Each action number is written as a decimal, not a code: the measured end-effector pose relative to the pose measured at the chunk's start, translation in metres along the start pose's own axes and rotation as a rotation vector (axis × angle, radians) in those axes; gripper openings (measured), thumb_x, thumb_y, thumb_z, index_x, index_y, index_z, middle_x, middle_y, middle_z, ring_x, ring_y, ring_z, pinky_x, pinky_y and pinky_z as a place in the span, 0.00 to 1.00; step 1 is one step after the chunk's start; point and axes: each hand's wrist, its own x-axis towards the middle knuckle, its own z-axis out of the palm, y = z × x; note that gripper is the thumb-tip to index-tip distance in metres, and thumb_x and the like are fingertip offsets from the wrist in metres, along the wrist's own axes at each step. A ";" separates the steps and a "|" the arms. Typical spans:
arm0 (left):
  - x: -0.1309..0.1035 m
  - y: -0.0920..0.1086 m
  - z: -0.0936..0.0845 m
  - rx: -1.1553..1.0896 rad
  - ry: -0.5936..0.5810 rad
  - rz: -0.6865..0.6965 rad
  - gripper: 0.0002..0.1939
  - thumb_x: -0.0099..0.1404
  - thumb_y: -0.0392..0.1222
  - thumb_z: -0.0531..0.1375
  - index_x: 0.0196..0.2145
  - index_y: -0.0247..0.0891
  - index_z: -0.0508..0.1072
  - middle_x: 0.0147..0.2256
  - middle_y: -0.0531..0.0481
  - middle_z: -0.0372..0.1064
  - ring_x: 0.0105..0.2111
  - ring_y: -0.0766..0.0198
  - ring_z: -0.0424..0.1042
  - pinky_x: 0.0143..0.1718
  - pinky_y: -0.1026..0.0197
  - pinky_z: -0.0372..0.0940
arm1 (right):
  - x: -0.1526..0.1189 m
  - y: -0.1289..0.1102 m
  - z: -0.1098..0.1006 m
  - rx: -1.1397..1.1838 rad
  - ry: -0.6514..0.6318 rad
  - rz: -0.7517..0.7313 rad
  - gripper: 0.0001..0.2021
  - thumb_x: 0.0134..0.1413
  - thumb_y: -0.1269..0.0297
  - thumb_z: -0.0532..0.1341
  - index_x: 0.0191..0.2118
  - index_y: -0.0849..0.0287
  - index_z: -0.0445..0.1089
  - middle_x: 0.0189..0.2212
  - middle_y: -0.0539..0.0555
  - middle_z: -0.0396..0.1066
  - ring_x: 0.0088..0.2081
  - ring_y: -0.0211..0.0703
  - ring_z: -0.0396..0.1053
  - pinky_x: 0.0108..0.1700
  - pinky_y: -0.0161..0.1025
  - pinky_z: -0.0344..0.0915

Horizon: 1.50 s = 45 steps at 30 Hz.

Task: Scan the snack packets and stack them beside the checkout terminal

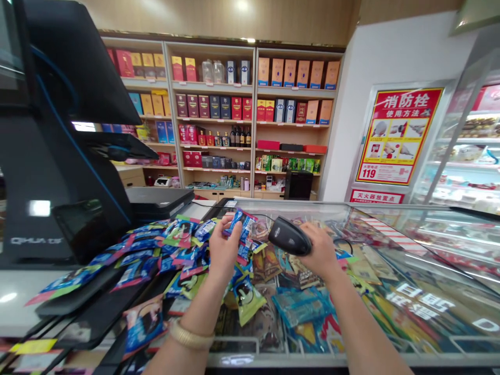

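Observation:
Held up in my left hand is a small blue snack packet, pinched between thumb and fingers. My right hand is wrapped round a black barcode scanner, whose head points left toward the packet. A pile of similar blue, pink and green packets spreads below and left of my left hand. One green-edged packet lies at the near side, on the glass-topped freezer. Through the glass under my right hand, wrapped ice creams show.
A black point-of-sale terminal towers at the left, with a flat black device behind the pile. Shelves of boxed goods line the back wall. A red fire-hydrant sign hangs at right, beside a lit display fridge.

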 end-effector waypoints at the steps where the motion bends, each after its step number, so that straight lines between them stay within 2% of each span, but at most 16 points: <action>1: -0.001 -0.001 0.001 0.021 -0.008 0.020 0.23 0.51 0.55 0.63 0.39 0.36 0.70 0.32 0.50 0.72 0.26 0.68 0.69 0.27 0.65 0.64 | 0.000 -0.002 0.000 0.007 -0.024 -0.010 0.08 0.39 0.69 0.58 0.31 0.57 0.67 0.30 0.52 0.68 0.33 0.43 0.66 0.34 0.37 0.57; 7: -0.006 -0.003 0.003 0.107 -0.039 0.101 0.17 0.55 0.50 0.62 0.38 0.37 0.70 0.34 0.48 0.72 0.31 0.64 0.72 0.29 0.65 0.66 | 0.002 -0.006 0.003 0.033 -0.098 -0.013 0.07 0.40 0.68 0.59 0.31 0.57 0.67 0.31 0.52 0.69 0.33 0.42 0.67 0.35 0.36 0.58; 17: -0.006 -0.005 0.005 0.120 -0.050 0.087 0.16 0.55 0.49 0.61 0.39 0.37 0.69 0.34 0.48 0.72 0.30 0.64 0.72 0.28 0.64 0.66 | 0.002 -0.008 0.003 0.045 -0.082 -0.020 0.07 0.39 0.68 0.58 0.31 0.56 0.67 0.30 0.52 0.68 0.32 0.42 0.67 0.34 0.35 0.59; 20: -0.006 0.000 0.003 0.180 -0.046 0.125 0.15 0.56 0.49 0.60 0.38 0.37 0.69 0.34 0.48 0.72 0.30 0.63 0.72 0.31 0.62 0.67 | 0.001 -0.005 0.003 0.027 -0.033 -0.014 0.09 0.39 0.69 0.58 0.32 0.56 0.68 0.30 0.52 0.68 0.32 0.42 0.67 0.35 0.36 0.59; 24: -0.003 0.010 -0.015 0.425 -0.082 0.224 0.15 0.57 0.48 0.59 0.40 0.38 0.70 0.36 0.47 0.73 0.37 0.59 0.72 0.41 0.57 0.67 | -0.001 0.006 0.001 -0.032 0.073 0.029 0.09 0.40 0.68 0.59 0.33 0.56 0.69 0.29 0.52 0.67 0.32 0.44 0.66 0.34 0.37 0.59; 26: -0.002 0.012 -0.032 0.593 -0.133 0.253 0.16 0.58 0.47 0.57 0.43 0.39 0.70 0.36 0.48 0.72 0.36 0.58 0.72 0.41 0.56 0.67 | -0.002 0.011 0.000 -0.036 0.115 0.067 0.08 0.40 0.67 0.59 0.32 0.56 0.68 0.30 0.52 0.67 0.32 0.44 0.66 0.35 0.38 0.60; 30: -0.005 0.006 -0.060 0.872 -0.238 0.351 0.14 0.59 0.45 0.54 0.41 0.40 0.71 0.39 0.45 0.72 0.40 0.55 0.72 0.43 0.53 0.67 | -0.003 0.018 -0.002 -0.034 0.191 0.124 0.08 0.41 0.67 0.59 0.33 0.55 0.67 0.30 0.52 0.68 0.33 0.45 0.66 0.36 0.38 0.60; 33: -0.010 -0.001 -0.067 0.999 -0.265 0.464 0.12 0.60 0.43 0.53 0.38 0.40 0.73 0.40 0.44 0.72 0.40 0.53 0.72 0.44 0.51 0.66 | -0.004 0.020 -0.002 -0.049 0.231 0.138 0.08 0.40 0.68 0.59 0.32 0.55 0.66 0.30 0.53 0.68 0.33 0.46 0.66 0.35 0.39 0.61; 36: -0.016 -0.002 -0.063 1.069 -0.248 0.570 0.12 0.60 0.41 0.52 0.37 0.41 0.74 0.40 0.43 0.72 0.41 0.51 0.71 0.44 0.48 0.66 | -0.004 0.023 -0.002 -0.068 0.265 0.140 0.08 0.40 0.66 0.59 0.32 0.56 0.66 0.30 0.53 0.68 0.33 0.46 0.66 0.36 0.39 0.61; 39: -0.021 0.000 -0.051 1.044 -0.268 0.608 0.12 0.60 0.40 0.53 0.38 0.40 0.74 0.41 0.42 0.71 0.42 0.50 0.70 0.45 0.47 0.65 | -0.004 0.025 -0.004 -0.088 0.322 0.159 0.08 0.42 0.64 0.60 0.32 0.56 0.65 0.29 0.53 0.67 0.34 0.47 0.66 0.36 0.40 0.61; 42: -0.030 0.003 -0.029 0.919 -0.407 0.585 0.12 0.60 0.38 0.53 0.40 0.40 0.73 0.42 0.43 0.70 0.43 0.53 0.70 0.46 0.50 0.66 | -0.005 0.029 -0.007 -0.111 0.392 0.203 0.09 0.42 0.62 0.62 0.32 0.55 0.65 0.29 0.52 0.67 0.33 0.47 0.66 0.36 0.40 0.61; 45: -0.042 0.002 0.006 0.790 -0.597 0.523 0.14 0.60 0.36 0.53 0.44 0.41 0.72 0.44 0.44 0.69 0.46 0.57 0.69 0.49 0.54 0.65 | -0.006 0.034 -0.011 -0.139 0.488 0.238 0.09 0.42 0.62 0.63 0.32 0.55 0.64 0.29 0.53 0.67 0.32 0.47 0.65 0.35 0.41 0.61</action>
